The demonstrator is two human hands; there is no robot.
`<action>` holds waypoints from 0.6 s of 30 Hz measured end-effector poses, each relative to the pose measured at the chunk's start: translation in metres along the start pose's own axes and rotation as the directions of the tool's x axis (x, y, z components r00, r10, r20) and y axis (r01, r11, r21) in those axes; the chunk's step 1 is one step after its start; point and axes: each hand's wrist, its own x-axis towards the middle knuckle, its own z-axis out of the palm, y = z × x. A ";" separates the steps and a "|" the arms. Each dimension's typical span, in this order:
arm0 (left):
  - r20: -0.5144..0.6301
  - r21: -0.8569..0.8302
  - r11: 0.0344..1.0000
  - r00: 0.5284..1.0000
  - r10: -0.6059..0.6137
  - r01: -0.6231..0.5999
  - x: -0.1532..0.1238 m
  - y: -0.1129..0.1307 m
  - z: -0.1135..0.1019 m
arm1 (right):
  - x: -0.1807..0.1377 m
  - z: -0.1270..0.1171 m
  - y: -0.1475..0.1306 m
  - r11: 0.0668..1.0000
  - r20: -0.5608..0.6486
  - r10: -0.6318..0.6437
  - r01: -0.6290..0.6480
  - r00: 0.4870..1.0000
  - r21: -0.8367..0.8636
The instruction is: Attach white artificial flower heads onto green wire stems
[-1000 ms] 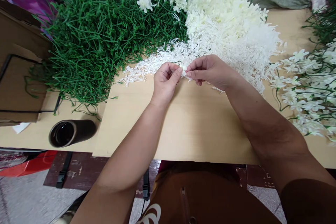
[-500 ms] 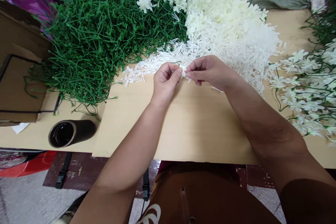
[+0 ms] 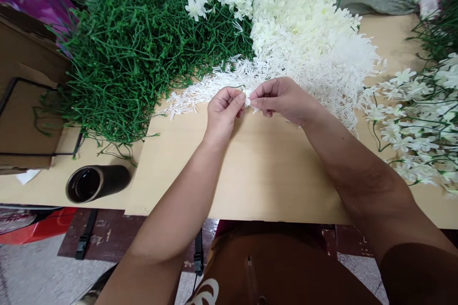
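flower [image 3: 247, 98] turned between left hand [image 3: 222, 110], right hand [image 3: 283, 100]; white shirt print [image 3: 214, 287]

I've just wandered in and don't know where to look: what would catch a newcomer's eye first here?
Probably the big heap of green stems at the back left, with bright white flowers piled next to it, back centre. Then the left hand and right hand, in the middle, meeting at a small white bloom. The dark cup stands out at the front left.
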 end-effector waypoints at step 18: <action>-0.059 0.055 0.995 0.995 0.086 -0.083 0.001 -0.003 0.003 | 0.000 0.004 -0.002 1.000 -0.008 0.019 -0.019 1.000 0.010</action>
